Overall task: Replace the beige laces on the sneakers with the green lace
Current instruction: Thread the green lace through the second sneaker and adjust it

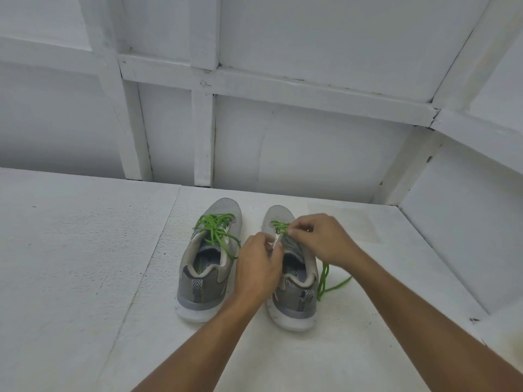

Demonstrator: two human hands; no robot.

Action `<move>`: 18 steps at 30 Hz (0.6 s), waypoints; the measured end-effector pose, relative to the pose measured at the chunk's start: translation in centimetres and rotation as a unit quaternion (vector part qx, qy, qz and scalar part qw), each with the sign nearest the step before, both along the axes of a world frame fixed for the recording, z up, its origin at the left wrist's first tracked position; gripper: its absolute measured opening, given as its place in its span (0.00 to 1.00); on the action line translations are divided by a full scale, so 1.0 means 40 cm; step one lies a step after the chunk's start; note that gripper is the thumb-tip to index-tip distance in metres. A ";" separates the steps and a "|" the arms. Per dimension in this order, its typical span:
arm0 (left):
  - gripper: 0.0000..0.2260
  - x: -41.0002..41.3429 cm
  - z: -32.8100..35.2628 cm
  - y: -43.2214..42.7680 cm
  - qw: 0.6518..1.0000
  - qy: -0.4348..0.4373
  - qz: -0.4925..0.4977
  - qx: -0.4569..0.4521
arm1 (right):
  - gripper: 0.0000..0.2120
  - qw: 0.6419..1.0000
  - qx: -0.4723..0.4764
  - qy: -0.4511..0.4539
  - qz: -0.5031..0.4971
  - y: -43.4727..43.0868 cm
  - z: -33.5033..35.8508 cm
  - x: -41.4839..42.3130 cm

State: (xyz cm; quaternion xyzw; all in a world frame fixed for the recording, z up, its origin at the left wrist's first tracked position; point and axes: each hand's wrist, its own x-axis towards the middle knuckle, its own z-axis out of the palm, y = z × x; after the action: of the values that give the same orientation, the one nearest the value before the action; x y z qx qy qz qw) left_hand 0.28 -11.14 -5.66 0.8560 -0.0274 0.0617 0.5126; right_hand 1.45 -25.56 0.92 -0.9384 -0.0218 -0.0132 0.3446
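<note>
Two grey sneakers stand side by side on the white surface, toes pointing away from me. The left sneaker (208,264) carries a green lace (216,226) threaded through its eyelets, its ends lying loose. The right sneaker (294,295) has a green lace (280,226) through its front eyelets only. A loose length of that lace (325,281) trails off the shoe's right side. My left hand (259,267) pinches the shoe's tongue and eyelet edge. My right hand (317,239) pinches the green lace at the eyelets. No beige lace is visible.
The white table (85,264) meets a white panelled wall (283,142) just beyond the toes. A second white wall (458,236) closes in on the right.
</note>
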 end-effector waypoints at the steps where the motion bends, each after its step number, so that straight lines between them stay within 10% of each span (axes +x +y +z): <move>1: 0.10 0.000 0.000 -0.001 1.000 0.001 0.003 -0.004 | 0.04 1.000 0.001 -0.006 -0.005 0.005 -0.015 -0.004; 18: 0.08 0.000 -0.005 -0.025 0.965 0.134 0.079 -0.209 | 0.01 0.998 -0.039 -0.043 -0.019 0.038 -0.058 -0.025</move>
State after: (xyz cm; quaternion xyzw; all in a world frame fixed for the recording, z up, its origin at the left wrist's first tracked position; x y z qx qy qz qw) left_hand 0.30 -12.14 -5.88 0.7296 0.1225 -0.0094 0.6728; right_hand 0.46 -24.04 -1.39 -0.9498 -0.0198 -0.0596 0.3064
